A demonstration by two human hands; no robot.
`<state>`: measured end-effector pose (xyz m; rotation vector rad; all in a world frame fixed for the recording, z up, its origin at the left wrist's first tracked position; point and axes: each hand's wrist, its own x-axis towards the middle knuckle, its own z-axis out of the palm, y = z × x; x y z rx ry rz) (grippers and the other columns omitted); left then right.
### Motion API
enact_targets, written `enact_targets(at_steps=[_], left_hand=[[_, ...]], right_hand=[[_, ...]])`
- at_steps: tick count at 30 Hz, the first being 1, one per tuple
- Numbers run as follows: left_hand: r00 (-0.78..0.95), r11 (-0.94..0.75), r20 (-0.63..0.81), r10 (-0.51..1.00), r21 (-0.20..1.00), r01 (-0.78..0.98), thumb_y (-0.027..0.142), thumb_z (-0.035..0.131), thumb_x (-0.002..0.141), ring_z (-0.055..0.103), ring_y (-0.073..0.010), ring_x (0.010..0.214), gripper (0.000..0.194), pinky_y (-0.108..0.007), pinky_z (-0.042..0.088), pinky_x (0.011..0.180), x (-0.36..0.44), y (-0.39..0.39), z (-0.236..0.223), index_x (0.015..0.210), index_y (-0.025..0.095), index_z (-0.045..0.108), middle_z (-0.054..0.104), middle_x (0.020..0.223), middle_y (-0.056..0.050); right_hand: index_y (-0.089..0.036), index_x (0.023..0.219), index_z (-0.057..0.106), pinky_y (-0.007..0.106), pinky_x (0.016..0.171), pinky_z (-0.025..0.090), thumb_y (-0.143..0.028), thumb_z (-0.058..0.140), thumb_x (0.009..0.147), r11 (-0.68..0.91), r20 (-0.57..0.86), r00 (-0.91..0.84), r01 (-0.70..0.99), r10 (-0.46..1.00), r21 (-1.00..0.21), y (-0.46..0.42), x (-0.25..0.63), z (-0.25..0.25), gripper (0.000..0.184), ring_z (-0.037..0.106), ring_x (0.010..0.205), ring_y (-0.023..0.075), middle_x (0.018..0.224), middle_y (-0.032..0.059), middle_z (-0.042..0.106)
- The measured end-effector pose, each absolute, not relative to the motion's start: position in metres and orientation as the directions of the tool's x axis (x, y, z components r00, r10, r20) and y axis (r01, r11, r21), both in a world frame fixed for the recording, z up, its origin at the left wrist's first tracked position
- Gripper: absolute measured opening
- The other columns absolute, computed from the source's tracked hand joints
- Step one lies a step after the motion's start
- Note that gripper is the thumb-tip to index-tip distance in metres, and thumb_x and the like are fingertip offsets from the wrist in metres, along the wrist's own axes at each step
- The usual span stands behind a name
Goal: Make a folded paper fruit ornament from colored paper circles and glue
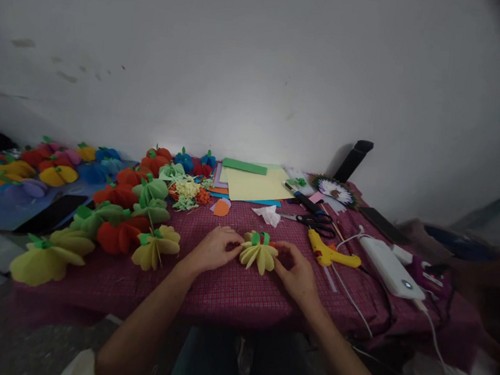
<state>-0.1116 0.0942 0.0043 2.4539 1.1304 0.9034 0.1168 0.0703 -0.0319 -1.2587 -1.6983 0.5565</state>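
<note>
A yellow paper pumpkin [258, 258] with a green paper top stands on the checked tablecloth in front of me. My left hand [215, 248] touches its left side, thumb and fingertips bent in around the petals. On the right side, my right hand [299, 273] grips it between thumb and fingers; a bit of orange shows near those fingertips. Just behind the pumpkin lies a crumpled white tissue [268, 214]. Scissors [313, 220] with black handles and a yellow glue gun [330, 253] rest to the right of my hands.
Several finished paper pumpkins [115, 237] in many colours crowd the left side. Behind my hands are shredded paper [188, 190] and stacked coloured sheets [256, 185]. A white power bank [390, 267] with cables sits at the right, near the table's edge. A wall rises behind.
</note>
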Motion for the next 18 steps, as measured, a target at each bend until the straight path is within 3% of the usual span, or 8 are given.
enact_targets(at_steps=[8, 18], left_hand=[[0.485, -0.635, 0.410, 0.772, 0.509, 0.581, 0.024, 0.051, 0.083, 0.058, -0.0155, 0.084, 0.018, -0.030, 0.043, 0.079, -0.111, 0.102, -0.006, 0.090, 0.023, 0.067, 0.066, 0.090, -0.004], [0.439, -0.569, 0.364, 0.822, 0.564, 0.598, 0.025, 0.053, 0.081, 0.058, -0.0158, 0.081, 0.024, -0.029, 0.045, 0.075, -0.114, 0.103, 0.000, 0.103, 0.023, 0.061, 0.063, 0.088, -0.003]], right_hand=[[-0.022, 0.094, 0.062, 0.036, 0.074, 0.048, -0.023, 0.059, 0.077, 0.432, 0.502, -0.043, 0.577, 0.864, -0.693, 0.073, 0.124, -0.043, 0.017, 0.058, 0.082, 0.0202, 0.091, 0.0053, 0.064], [-0.023, 0.104, 0.060, 0.034, 0.077, 0.046, -0.018, 0.060, 0.076, 0.452, 0.504, -0.080, 0.579, 0.860, -0.679, 0.068, 0.116, -0.031, 0.028, 0.059, 0.083, 0.0185, 0.093, 0.0035, 0.067]])
